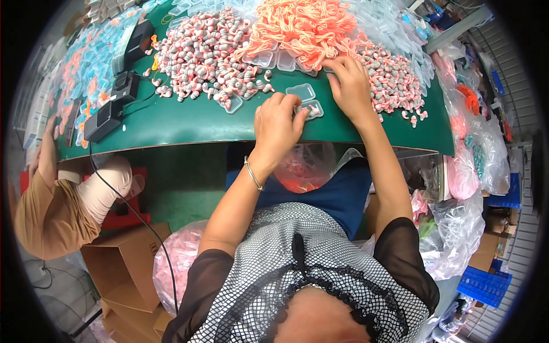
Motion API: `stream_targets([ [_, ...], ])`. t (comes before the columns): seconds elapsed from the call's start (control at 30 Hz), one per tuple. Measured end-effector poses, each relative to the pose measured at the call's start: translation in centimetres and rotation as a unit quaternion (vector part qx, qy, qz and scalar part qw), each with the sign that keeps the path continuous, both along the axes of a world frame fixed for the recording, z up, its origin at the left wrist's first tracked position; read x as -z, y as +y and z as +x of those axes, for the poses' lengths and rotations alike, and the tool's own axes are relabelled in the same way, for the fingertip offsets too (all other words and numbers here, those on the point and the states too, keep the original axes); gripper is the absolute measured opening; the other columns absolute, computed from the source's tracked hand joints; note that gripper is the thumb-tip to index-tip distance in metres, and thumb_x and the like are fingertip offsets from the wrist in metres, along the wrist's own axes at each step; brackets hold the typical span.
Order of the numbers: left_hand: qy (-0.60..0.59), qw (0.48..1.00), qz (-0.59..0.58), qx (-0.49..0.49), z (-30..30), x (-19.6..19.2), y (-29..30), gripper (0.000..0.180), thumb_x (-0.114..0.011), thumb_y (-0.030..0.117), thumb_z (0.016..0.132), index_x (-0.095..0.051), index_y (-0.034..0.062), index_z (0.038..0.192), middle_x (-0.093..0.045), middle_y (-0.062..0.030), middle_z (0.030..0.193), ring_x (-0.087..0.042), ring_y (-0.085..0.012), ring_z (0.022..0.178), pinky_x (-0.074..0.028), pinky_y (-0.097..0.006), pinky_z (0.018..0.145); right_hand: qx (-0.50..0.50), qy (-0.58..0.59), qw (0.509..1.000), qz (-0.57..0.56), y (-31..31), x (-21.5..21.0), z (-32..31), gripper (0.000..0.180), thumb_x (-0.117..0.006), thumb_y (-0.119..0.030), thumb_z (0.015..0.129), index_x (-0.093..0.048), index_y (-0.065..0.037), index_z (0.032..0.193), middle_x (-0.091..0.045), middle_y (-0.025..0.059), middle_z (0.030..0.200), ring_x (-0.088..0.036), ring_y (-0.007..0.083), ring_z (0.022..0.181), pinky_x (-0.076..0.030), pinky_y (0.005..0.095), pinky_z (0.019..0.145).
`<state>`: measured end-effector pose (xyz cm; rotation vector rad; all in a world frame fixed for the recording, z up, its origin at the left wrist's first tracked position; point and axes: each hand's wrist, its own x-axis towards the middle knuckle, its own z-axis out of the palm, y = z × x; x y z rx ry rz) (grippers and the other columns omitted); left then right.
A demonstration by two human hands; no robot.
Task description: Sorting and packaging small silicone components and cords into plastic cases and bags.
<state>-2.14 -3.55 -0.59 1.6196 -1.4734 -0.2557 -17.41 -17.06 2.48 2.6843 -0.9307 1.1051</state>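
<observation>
The left hand (278, 123) lies near the front edge of the green worktop (189, 123), its fingers curled down onto a small clear plastic case (312, 110) that it holds there. The right hand (350, 84) reaches further in, fingertips pinched at the edge of the heap of soft orange cords (306, 26); what it holds I cannot tell. A second empty case (301, 91) lies between the hands. Piles of small pink and grey earplugs (206, 51) crowd both sides, leaving only a smooth bare strip along the curved front edge. Black boxes (103, 120) with a cable sit far left.

Cords (306, 26) behind cases (306, 100) on table (189, 123)
</observation>
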Motion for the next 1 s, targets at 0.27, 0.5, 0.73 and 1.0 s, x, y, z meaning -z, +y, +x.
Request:
stream_targets([
  [0.27, -0.013, 0.999, 0.027, 0.036, 0.9, -0.3, 0.3, 0.024, -0.077, 0.02, 0.08, -0.068, 0.0078, 0.098, -0.064, -0.0096, 0.091, -0.062, -0.0305, 0.089, -0.045, -0.044, 0.076, -0.036, 0.047, 0.996, -0.073, -2.4, 0.1, 0.8, 0.023, -0.074, -0.008, 0.08, -0.069, -0.012, 0.103, -0.065, 0.004, 0.104, -0.061, 0.0258, 0.101, -0.044, 0.0413, 0.087],
  [0.5, -0.045, 0.997, -0.045, 0.049, 1.2, 0.2, 1.0, 0.029, -0.081, 0.021, 0.075, -0.068, 0.011, 0.1, -0.064, -0.0062, 0.092, -0.061, -0.0283, 0.089, -0.044, -0.043, 0.077, -0.11, 0.003, 0.989, 0.096, 2.8, 0.0, -1.1, 0.018, -0.07, -0.012, 0.085, -0.067, -0.012, 0.103, -0.067, 0.0035, 0.087, -0.064, 0.0235, 0.087, -0.042, 0.038, 0.082],
  [0.73, -0.068, 0.995, -0.046, 0.05, 0.9, 0.4, 1.2, 0.027, -0.08, 0.02, 0.076, -0.068, 0.0117, 0.098, -0.064, -0.0033, 0.093, -0.06, -0.0265, 0.087, -0.043, -0.04, 0.075, -0.132, 0.006, 0.97, 0.206, 3.7, 0.9, -1.5, 0.015, -0.072, -0.01, 0.086, -0.068, -0.006, 0.1, -0.068, 0.0078, 0.089, -0.064, 0.0254, 0.085, -0.048, 0.0369, 0.077],
  [1.0, -0.049, 0.998, -0.009, 0.039, 0.8, -0.4, 1.4, 0.034, -0.081, 0.02, 0.076, -0.069, 0.0128, 0.107, -0.065, -0.0033, 0.096, -0.061, -0.0268, 0.089, -0.044, -0.04, 0.074, -0.171, 0.013, 0.966, 0.191, 3.9, 1.0, -1.4, 0.014, -0.073, -0.003, 0.082, -0.071, -0.004, 0.096, -0.068, 0.0097, 0.094, -0.065, 0.0255, 0.089, -0.052, 0.0358, 0.075],
])
